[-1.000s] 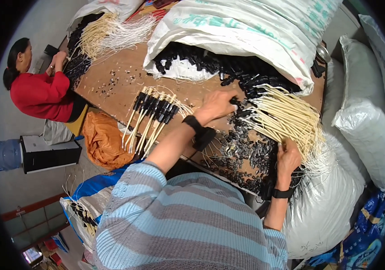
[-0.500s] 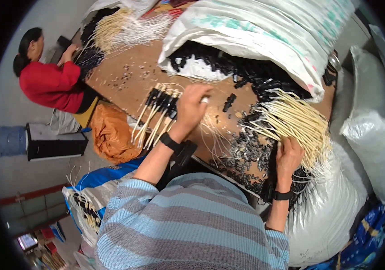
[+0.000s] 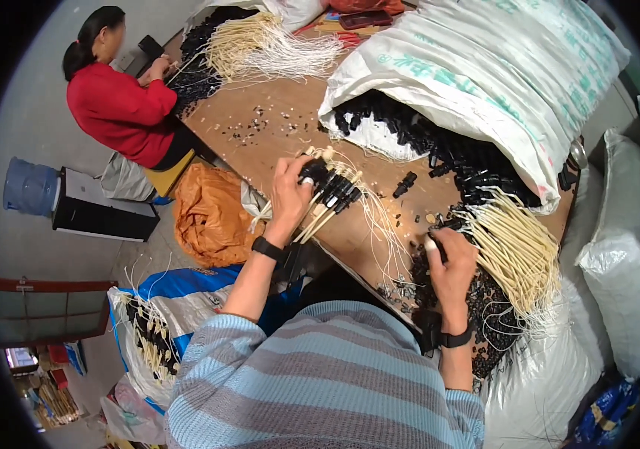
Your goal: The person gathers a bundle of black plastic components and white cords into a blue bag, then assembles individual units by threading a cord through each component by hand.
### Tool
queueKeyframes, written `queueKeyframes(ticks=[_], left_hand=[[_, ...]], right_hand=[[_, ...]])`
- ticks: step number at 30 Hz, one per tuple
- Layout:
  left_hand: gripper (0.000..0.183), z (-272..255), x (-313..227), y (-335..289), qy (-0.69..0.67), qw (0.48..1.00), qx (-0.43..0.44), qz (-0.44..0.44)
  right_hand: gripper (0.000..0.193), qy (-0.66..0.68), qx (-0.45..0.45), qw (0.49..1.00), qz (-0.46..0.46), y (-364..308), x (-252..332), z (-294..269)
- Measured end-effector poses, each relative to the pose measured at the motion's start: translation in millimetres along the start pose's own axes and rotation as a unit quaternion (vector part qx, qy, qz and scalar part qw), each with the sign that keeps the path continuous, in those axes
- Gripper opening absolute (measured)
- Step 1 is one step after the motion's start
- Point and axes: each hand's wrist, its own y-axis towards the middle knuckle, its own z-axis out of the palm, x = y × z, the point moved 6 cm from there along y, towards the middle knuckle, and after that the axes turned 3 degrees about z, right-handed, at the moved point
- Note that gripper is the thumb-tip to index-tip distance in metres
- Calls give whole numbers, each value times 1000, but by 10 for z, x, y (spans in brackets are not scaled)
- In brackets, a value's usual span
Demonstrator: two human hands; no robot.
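Curled over the left end of a row of beige cords with black plastic sleeves (image 3: 338, 193), my left hand (image 3: 290, 191) has its thumb and fingers closed on a black-sleeved piece. The row lies near the table's front edge, with thin white strings trailing right. My right hand (image 3: 452, 273) is bent down at a heap of small black plastic pieces (image 3: 421, 271), thumb and forefinger close together; what they hold, if anything, is too small to make out. Beside it lies a thick bundle of beige cords (image 3: 518, 251). White covers show on both thumbs.
A large white woven sack (image 3: 477, 82) spills black plastic sleeves (image 3: 477, 176) onto the brown table (image 3: 275, 97). A loose black sleeve (image 3: 404, 184) lies mid-table. Another person in red (image 3: 121, 108) works at the far left by more cords (image 3: 249, 49). Filled sacks (image 3: 615, 247) stand at right.
My left hand has come back from beyond the cord row onto its left end. My right hand has moved from the beige bundle to the small black pieces. The view has shifted.
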Motion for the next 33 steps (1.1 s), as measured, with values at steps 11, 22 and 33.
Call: queueKeyframes(ticks=[11, 22, 33], left_hand=[[46, 324, -1329, -317, -177, 956, 121, 202], [33, 319, -1357, -261, -71, 973, 76, 205], [20, 68, -654, 38, 72, 980, -46, 179]], right_hand=[[15, 448, 77, 836, 308, 123, 30, 475], [17, -58, -89, 991, -78, 32, 300, 39], [18, 495, 186, 801, 280, -105, 20, 456]])
